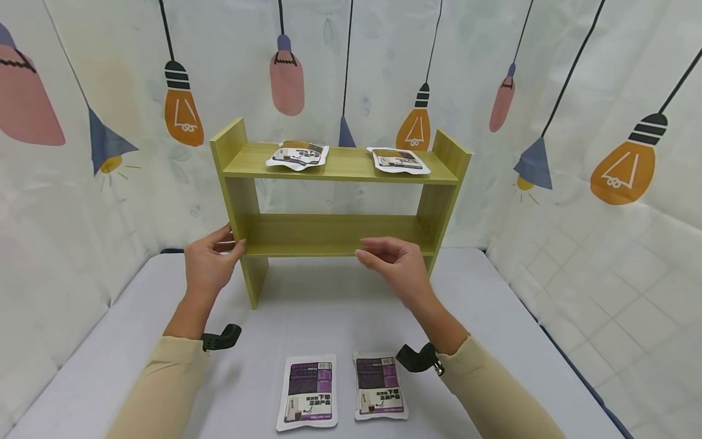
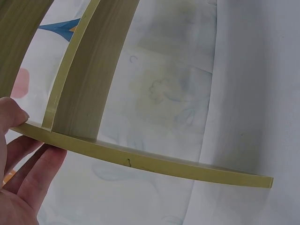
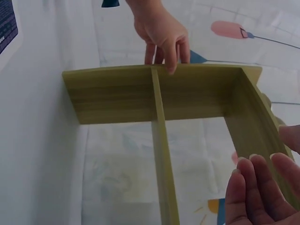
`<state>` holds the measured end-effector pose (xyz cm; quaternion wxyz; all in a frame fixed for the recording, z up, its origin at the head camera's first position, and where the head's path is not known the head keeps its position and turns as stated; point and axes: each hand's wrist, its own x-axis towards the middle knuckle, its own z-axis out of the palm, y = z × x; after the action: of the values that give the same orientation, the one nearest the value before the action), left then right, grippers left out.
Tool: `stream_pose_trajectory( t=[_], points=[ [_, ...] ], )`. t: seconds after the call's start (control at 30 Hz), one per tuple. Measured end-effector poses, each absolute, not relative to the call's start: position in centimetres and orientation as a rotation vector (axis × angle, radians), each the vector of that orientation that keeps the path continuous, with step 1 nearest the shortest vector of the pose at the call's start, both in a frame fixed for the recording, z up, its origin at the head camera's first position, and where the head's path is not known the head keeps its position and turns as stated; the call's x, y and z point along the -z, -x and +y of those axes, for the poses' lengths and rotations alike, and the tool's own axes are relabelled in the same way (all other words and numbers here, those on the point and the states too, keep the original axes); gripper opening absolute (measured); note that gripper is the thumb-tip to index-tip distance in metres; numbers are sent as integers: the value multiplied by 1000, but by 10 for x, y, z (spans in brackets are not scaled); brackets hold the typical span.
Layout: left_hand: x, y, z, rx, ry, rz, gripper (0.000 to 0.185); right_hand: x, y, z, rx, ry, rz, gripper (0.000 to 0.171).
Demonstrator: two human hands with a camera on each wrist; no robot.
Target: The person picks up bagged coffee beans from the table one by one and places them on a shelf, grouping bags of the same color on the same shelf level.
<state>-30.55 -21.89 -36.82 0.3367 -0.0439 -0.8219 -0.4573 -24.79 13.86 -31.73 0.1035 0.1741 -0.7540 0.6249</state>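
A yellow-green two-tier wooden shelf point(image 1: 337, 235) stands on the white table. My left hand point(image 1: 210, 262) grips the edge of its left side panel point(image 2: 159, 164), thumb on one face and fingers on the other. Before the right part of the lower board hangs my right hand point(image 1: 396, 266), fingers loosely bent around nothing, as the right wrist view also shows. On the top board lie two flat pouches, a left one point(image 1: 298, 155) and a right one point(image 1: 398, 161). Nearer me on the table are a purple-labelled white pouch point(image 1: 309, 392) and another purple-labelled pouch point(image 1: 380, 386) to its right.
A pale curtain point(image 1: 362, 67) printed with lamps and bulbs hangs behind the shelf and along both sides. The white tabletop point(image 1: 323, 305) stretches from the shelf toward me. Dark bands point(image 1: 433, 356) circle both wrists, below beige sleeves.
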Motion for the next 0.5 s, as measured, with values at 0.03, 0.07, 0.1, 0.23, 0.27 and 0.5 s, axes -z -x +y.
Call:
stream_pose_trajectory(
  t=[0.03, 0.07, 0.1, 0.23, 0.27, 0.5],
  points=[
    [368, 306, -219, 1191, 115, -2143, 46, 320, 247, 140, -1845, -507, -2221, 36],
    [368, 306, -219, 1192, 117, -2143, 46, 323, 246, 141, -1843, -500, -2222, 36],
    [368, 306, -219, 1193, 119, -2142, 46, 326, 245, 142, -1845, -494, -2220, 34],
    [369, 306, -219, 1191, 120, -2141, 45, 338, 240, 146, -1827, -475, -2236, 31],
    [369, 306, -219, 1190, 119, -2141, 46, 341, 238, 147, -1822, -473, -2242, 30],
    [368, 305, -219, 1195, 118, -2141, 46, 363, 229, 156, -1807, -438, -2261, 27]
  ],
)
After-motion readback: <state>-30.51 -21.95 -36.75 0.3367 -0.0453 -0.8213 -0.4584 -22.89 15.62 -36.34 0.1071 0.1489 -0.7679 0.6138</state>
